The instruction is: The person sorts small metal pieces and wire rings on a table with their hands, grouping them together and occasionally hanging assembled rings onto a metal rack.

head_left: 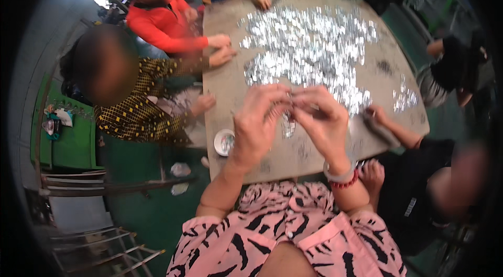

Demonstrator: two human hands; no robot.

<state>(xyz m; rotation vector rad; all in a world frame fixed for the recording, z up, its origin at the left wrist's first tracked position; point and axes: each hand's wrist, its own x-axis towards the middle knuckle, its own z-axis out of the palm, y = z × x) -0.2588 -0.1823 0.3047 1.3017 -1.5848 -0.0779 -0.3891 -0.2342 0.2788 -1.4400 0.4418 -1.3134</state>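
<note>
My left hand point(258, 122) and my right hand point(323, 119) meet fingertip to fingertip above the near half of a table. Fingers and thumbs of both are pinched together; whatever sits between them is too small or too hidden to name. Beyond them, a wide heap of small shiny silver metal pieces point(309, 41) covers the middle of the tabletop. A few more silver pieces point(288, 126) lie just below my hands. To the left of my left hand stands a small white bowl point(224, 142) with small bits in it.
The brown tabletop point(230, 88) has people around it. At left sit a person in red point(167, 25) and one in a dark patterned shirt point(141, 104). A person in black point(424, 172) reaches onto the table at right. A smaller silver pile point(404, 96) lies near the right edge.
</note>
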